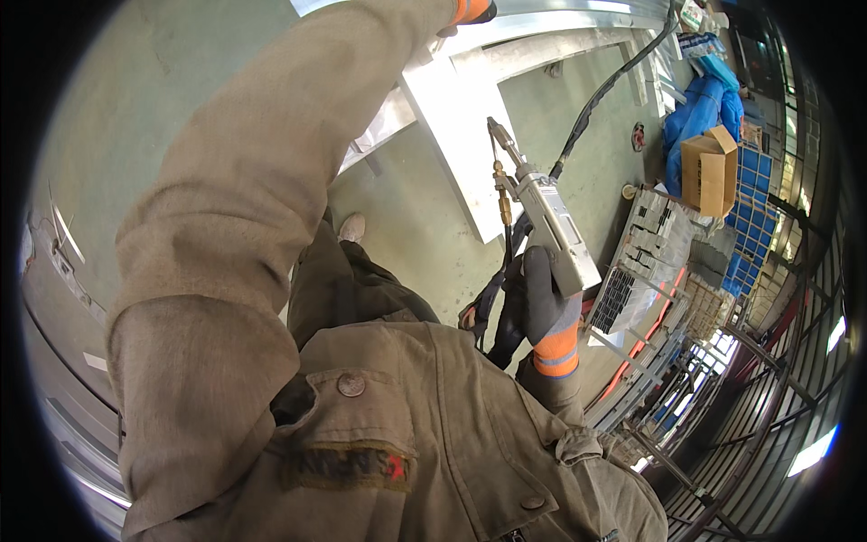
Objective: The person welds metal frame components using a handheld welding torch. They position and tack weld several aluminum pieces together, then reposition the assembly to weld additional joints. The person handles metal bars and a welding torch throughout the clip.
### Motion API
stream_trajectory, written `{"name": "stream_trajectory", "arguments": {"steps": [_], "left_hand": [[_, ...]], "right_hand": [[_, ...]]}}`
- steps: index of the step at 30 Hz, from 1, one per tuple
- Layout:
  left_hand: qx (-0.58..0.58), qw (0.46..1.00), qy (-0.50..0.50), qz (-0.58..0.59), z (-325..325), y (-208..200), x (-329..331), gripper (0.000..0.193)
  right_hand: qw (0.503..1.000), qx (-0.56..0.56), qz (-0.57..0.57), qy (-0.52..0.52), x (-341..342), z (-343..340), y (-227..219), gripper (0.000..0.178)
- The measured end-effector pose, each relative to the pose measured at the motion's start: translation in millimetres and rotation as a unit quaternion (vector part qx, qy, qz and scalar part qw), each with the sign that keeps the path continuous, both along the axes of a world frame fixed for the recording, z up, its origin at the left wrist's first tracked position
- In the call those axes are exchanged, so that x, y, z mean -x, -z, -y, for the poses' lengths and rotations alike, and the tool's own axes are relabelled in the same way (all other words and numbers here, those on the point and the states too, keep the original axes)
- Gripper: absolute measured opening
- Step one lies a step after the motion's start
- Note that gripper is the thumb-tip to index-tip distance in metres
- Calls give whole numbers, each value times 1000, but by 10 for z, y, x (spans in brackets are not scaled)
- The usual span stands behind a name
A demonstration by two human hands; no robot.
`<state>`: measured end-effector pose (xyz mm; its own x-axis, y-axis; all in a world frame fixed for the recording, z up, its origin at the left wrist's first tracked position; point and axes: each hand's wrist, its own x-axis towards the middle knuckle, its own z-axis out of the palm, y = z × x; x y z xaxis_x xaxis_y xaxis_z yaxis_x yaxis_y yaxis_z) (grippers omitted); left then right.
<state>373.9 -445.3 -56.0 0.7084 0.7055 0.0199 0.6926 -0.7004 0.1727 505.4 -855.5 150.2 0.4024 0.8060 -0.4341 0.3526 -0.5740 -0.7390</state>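
A metal handheld welding gun (558, 230), with a long nozzle and a brass-fitted feed tube beside it, is gripped by my right hand (533, 298). That hand wears a dark grey glove with an orange cuff. The gun's nozzle points up and left over a bright metal beam (456, 135); whether it touches the beam I cannot tell. My left arm reaches far forward, and my left hand (477, 11), in an orange and black glove, is cut by the top edge near the metal frame (560, 41). Its fingers are mostly hidden.
A black sheathed cable (596, 104) arches near the gun. To the right are a cardboard box (707, 172), blue sheeting (694, 117), stacked grey metal pieces (648, 230) and a blue mesh crate (751, 212). A small red item (638, 137) lies on the green floor.
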Motion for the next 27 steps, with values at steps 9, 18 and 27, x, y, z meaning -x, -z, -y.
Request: {"name": "stream_trajectory", "arguments": {"steps": [9,18,27], "left_hand": [[31,989,-33,139,-28,10,-24,33],[67,961,-56,262,-54,173,-94,34],[42,957,-22,285,-210,373,-188,33]], "right_hand": [[1000,5,-3,-9,-29,-13,49,26],[1000,2,-25,6,-9,-54,85,25],[999,34,-37,3,27,-131,132,25]]}}
